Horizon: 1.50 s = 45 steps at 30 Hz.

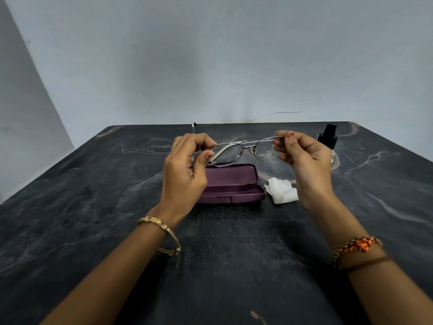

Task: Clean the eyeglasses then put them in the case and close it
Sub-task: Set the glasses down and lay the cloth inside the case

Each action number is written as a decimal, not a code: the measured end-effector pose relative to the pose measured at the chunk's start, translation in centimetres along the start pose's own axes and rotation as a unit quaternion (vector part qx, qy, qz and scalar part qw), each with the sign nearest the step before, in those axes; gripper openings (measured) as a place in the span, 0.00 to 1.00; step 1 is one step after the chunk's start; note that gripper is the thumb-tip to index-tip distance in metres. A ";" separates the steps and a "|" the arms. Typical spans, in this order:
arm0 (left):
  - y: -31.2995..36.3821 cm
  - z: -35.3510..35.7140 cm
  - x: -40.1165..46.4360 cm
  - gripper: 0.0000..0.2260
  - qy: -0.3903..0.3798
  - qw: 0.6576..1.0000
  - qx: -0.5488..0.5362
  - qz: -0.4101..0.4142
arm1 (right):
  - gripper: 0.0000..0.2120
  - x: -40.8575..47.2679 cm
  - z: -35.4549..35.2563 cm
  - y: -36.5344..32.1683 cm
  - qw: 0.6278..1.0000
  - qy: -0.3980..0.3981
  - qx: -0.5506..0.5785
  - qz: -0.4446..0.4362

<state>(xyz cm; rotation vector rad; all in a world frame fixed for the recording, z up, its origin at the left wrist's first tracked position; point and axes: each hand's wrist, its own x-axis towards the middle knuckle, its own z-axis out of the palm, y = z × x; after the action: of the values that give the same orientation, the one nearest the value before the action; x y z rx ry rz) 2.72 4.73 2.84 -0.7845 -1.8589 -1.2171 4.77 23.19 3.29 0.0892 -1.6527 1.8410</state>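
Thin metal-framed eyeglasses (246,148) are held up in the air between both hands, above the table. My left hand (187,170) pinches the left end of the frame, where a pale temple arm lies folded behind the lens. My right hand (302,160) pinches the right end. Below them a purple glasses case (232,186) lies open on the dark table, its lid tipped back and its left part hidden by my left hand. A crumpled white wipe (281,191) lies just right of the case.
A spray bottle (328,139) with a black top stands at the back right, partly behind my right hand. The dark marbled table (93,207) ends at a pale wall. A thin wire (276,114) sticks up behind the far edge.
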 end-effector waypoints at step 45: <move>-1.4 0.9 0.0 0.09 0.050 0.865 -0.412 -0.281 | 0.06 -0.6 0.8 1.4 0.988 -0.007 0.103 0.113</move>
<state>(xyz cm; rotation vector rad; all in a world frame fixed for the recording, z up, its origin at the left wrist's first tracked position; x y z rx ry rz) 1.34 5.12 1.97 -0.5737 -1.4777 -2.4623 4.25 22.23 1.91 0.0032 -1.5284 2.1837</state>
